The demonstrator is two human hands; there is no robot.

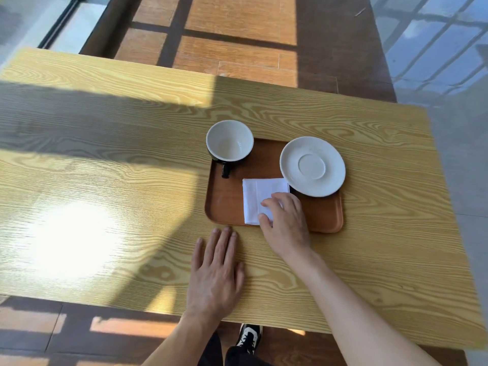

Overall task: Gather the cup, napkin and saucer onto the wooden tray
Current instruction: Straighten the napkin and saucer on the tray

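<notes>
A reddish-brown wooden tray (227,196) lies on the table. A cup (229,141), white inside and dark outside, stands upright on the tray's far left corner with its handle toward me. A white saucer (312,166) rests on the far right part, its rim overhanging the tray's edge. A folded white napkin (254,198) lies flat in the tray's middle. My right hand (285,223) rests on the napkin's near right corner, fingertips pressing it. Flat on the table just in front of the tray lies my left hand (215,273), fingers spread, holding nothing.
The light wooden table (105,180) stretches far to the left, partly in bright sunlight. Its near edge runs just behind my left wrist. Below it I see a tiled floor and my shoe (249,336).
</notes>
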